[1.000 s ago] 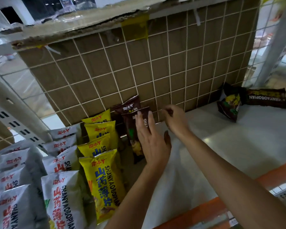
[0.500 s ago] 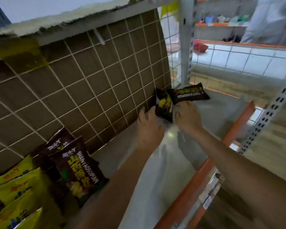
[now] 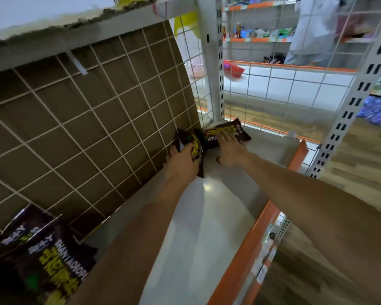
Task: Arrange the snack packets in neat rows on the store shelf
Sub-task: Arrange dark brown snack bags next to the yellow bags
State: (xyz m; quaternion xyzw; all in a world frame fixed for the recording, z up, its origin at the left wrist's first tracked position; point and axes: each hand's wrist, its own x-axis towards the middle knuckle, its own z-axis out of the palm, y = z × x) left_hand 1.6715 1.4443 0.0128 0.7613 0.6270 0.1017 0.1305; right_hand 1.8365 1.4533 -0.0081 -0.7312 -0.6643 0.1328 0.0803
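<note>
Two dark brown snack packets lie at the far right corner of the white shelf (image 3: pixel 207 216). My left hand (image 3: pixel 180 164) grips the nearer packet (image 3: pixel 194 143), which stands on edge against the wire-grid back panel. My right hand (image 3: pixel 231 148) rests flat with straight fingers on the farther packet (image 3: pixel 229 130), which lies flat by the corner post. Two more dark brown packets (image 3: pixel 51 258) stand in a row at the lower left.
A brown cardboard sheet behind a white wire grid (image 3: pixel 92 119) backs the shelf. An orange rail (image 3: pixel 257 227) runs along the shelf's front edge. Perforated uprights (image 3: pixel 213 58) frame the corner. Further shelves with goods and a person in white (image 3: pixel 312 29) stand beyond.
Both hands left the dark packets at the left row and reached to the far right corner. The left hand now grips one packet there and the right hand lies on the other.
</note>
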